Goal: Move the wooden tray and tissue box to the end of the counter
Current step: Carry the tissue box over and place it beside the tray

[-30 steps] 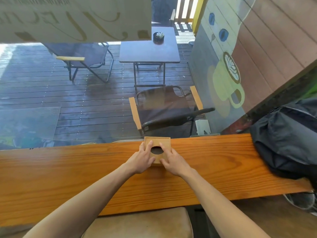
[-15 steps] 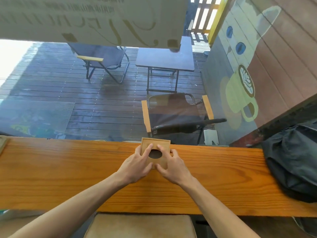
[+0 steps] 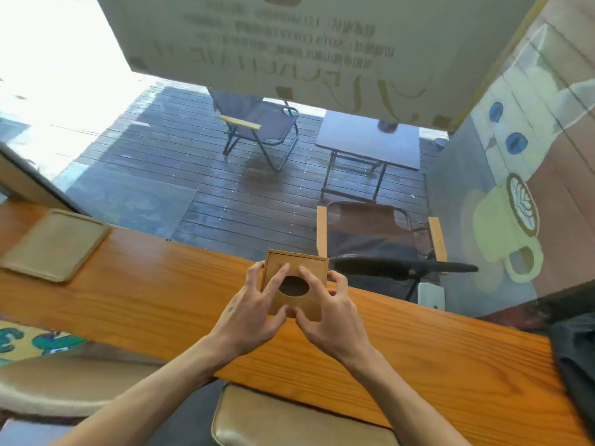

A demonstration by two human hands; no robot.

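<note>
Step in hand: tissue box (image 3: 297, 278) move. Box mid-bench (image 3: 145, 294), at far edge. Left hand (image 3: 249, 312) and right hand (image 3: 333, 317) both clamp box, fingers over top. Wooden tray (image 3: 54, 244) far left. Next: carry box left, set beside tray.

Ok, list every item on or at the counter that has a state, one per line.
tissue box: upright on the counter, oval opening on top, no tissue showing
left hand: gripping the box's left side
right hand: gripping the box's right side
wooden tray: flat on the counter to the left, nothing on it, untouched
dark bag: slumped at the counter's right end
</note>
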